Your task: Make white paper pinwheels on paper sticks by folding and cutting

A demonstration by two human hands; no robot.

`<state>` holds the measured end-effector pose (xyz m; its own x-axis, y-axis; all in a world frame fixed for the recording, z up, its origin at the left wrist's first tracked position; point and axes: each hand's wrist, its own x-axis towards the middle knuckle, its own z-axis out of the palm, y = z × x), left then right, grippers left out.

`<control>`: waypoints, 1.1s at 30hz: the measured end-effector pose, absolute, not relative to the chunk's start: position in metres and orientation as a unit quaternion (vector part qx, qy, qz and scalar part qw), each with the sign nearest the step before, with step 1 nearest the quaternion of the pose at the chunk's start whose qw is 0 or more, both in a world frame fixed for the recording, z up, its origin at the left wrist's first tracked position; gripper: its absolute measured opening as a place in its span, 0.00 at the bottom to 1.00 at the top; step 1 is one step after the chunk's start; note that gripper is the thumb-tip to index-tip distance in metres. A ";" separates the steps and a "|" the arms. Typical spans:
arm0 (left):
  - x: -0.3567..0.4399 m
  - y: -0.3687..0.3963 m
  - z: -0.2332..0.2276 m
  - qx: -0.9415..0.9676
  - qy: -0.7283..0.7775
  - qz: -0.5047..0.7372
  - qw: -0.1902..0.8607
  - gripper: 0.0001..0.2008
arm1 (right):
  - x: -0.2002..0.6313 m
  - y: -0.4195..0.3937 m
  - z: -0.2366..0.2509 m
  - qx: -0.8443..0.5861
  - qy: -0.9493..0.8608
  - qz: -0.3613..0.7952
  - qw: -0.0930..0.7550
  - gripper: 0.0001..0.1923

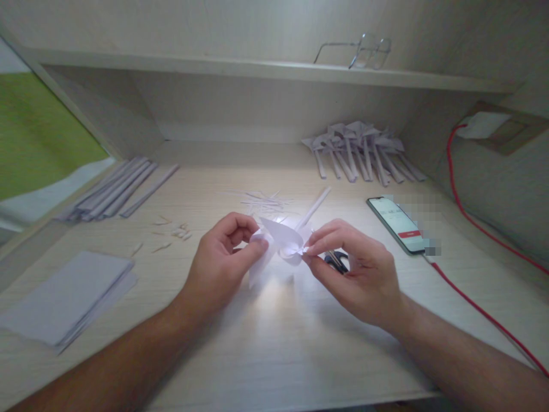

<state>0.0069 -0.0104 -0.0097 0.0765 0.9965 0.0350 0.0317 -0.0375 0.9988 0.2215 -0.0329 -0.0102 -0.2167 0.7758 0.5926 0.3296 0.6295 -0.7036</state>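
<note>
Both hands hold a white paper pinwheel above the middle of the desk. My left hand is closed, with thumb and fingers pinching one of its blades on the left. With thumb and fingertips, my right hand pinches at the curled centre of the pinwheel; the exact bit between the tips is too bright and small to make out. A rolled paper stick slants away behind the pinwheel. Black-handled scissors lie partly hidden behind my right hand. Thin paper strips are scattered just beyond.
Rolled paper sticks lie at the left, above a stack of paper sheets and small cotton-tipped pieces. Several finished-looking pinwheels lie at the back right. A phone with a red cable rests on the right.
</note>
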 end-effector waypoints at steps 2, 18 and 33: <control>0.008 -0.012 -0.009 0.524 0.473 0.477 0.524 0.15 | 0.221 -0.033 -0.011 -0.372 -0.747 0.217 0.507 0.10; 0.002 -0.014 -0.014 0.781 0.382 0.417 0.263 0.09 | 0.221 -0.036 -0.013 -0.415 -0.731 0.264 0.473 0.07; -0.002 -0.011 -0.017 0.826 0.334 0.372 0.259 0.10 | 0.222 -0.040 -0.015 -0.422 -0.694 0.315 0.491 0.06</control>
